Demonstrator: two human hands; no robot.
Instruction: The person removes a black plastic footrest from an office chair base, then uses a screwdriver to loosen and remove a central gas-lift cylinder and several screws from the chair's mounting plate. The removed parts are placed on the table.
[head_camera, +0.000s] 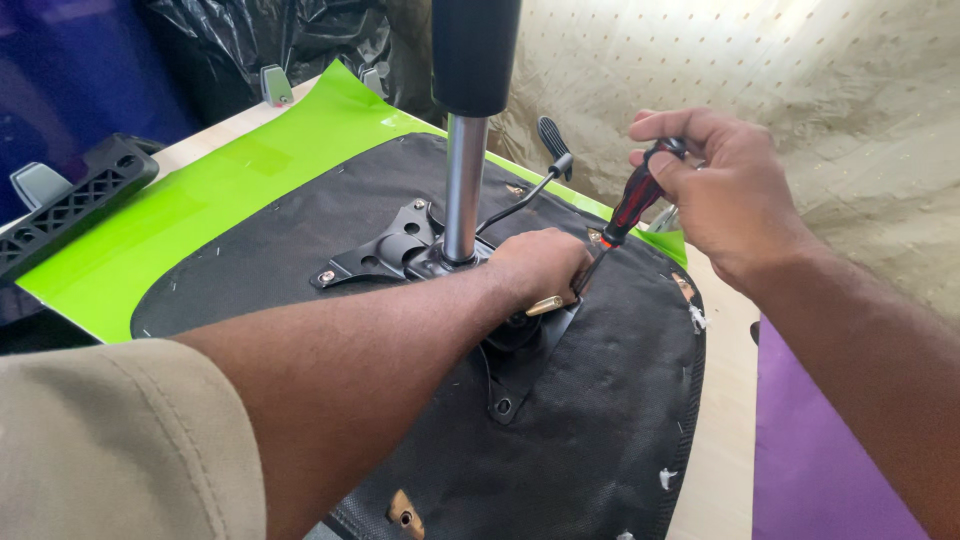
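An upturned chair seat (600, 420) covered in black fabric lies on a table. A black metal mechanism plate (385, 250) is bolted to it, with a silver gas cylinder (465, 185) standing up from its middle. My left hand (540, 265) rests on the plate right of the cylinder, fingers curled over a brass-coloured piece (545, 305). My right hand (715, 190) grips a red-and-black screwdriver (635, 200), its tip angled down to the plate beside my left hand.
A bright green sheet (200, 210) lies under the seat. A black lever (545, 165) juts from the mechanism. A black plastic armrest part (70, 205) sits at the left. Purple mat (820, 470) at the right; beige perforated cloth (800, 80) behind.
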